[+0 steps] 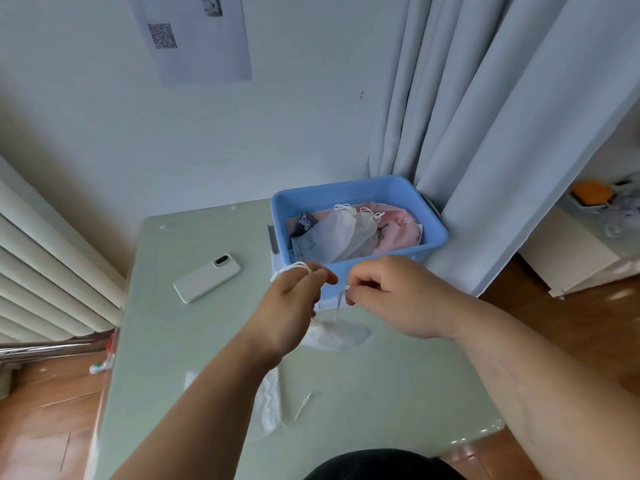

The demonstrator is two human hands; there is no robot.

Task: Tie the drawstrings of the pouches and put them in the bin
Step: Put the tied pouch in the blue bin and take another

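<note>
The pouch (341, 333) I am working on lies flat and pale on the table (194, 341), just below my two hands and in front of the blue bin (433, 233). Going by size: the table fills the middle of the view, the bin stands at its far right corner against the curtain (485, 116), and several pouches (349, 233), white and pink, already lie inside it, their cords looped. A second limp pouch (272, 403) lies nearer to me, partly under my left forearm.

I judge the step in hand to be the tying itself. My left hand (294, 299) is closed on a loop of white drawstring (294, 268) draped over its fingers; my right hand (394, 292) pinches the other end of the cord between thumb and fingertip. The next move calls for crossing and pulling both ends snug, then lifting the pouch over the bin's near wall.

A white phone (207, 278) lies to the left, showing no brand. The sheet of paper (194, 36) on the wall carries a square code, too blurred to read.
</note>
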